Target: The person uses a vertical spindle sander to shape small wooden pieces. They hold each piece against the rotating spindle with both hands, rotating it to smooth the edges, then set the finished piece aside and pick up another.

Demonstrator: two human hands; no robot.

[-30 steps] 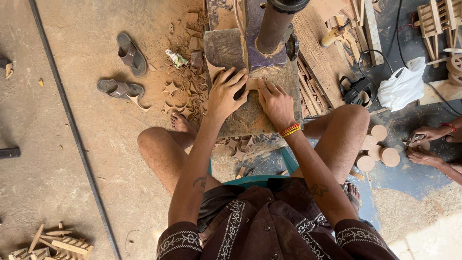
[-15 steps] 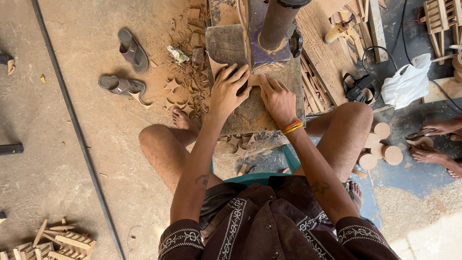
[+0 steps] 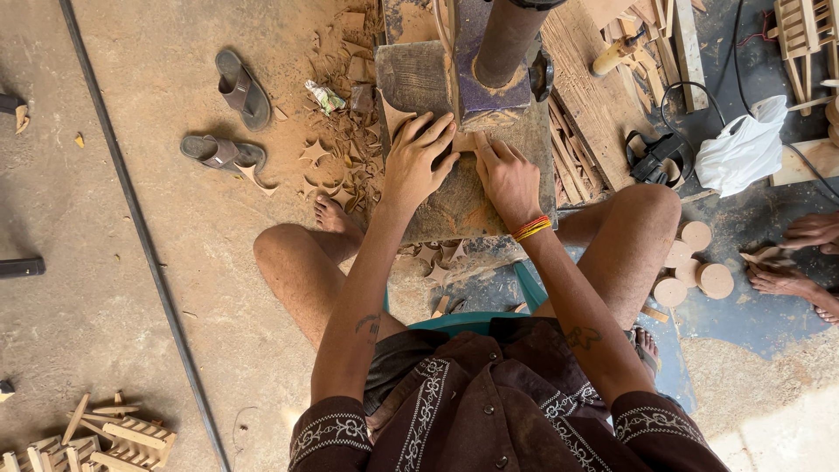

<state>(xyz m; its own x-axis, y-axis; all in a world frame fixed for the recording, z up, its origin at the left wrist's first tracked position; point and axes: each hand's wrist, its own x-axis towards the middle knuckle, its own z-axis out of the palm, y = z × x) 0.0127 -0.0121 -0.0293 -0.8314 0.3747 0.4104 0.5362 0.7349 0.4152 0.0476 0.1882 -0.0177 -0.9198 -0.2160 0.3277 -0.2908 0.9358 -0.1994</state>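
Sawdust-strewn concrete floor [image 3: 131,288] fills the view from above, with a person seated on a low teal plastic stool [image 3: 472,319], knees spread to either side of a worn, dust-coated wooden work surface [image 3: 454,205]. At 12 o'clock on that surface stands a purple-painted machine block with a dark round column [image 3: 498,61] rising toward the camera.

The left hand [image 3: 418,162] lies flat with fingers spread and extended, pressing down on a small pale piece of flat wood [image 3: 468,140] right at the foot of the machine. The right hand [image 3: 507,175], with orange and yellow thread bands at its wrist, sits just beside the left at 3 o'clock from it, fingers pointed forward and touching the same wood piece; neither hand is clenched, and how far the fingers wrap the piece cannot be told.

At 9 o'clock from the surface lies a scatter of pale wood offcuts and shavings [image 3: 341,157], and beyond them at 10 o'clock a pair of brown sandals [image 3: 229,118]. At 3 o'clock, near the right knee, rest several round wooden discs [image 3: 695,262]. At 2 o'clock sits a white plastic bag [image 3: 743,149]. A heap of short wooden sticks [image 3: 96,437] lies at 8 o'clock. Another person's bare feet [image 3: 800,258] show at the 3 o'clock edge.
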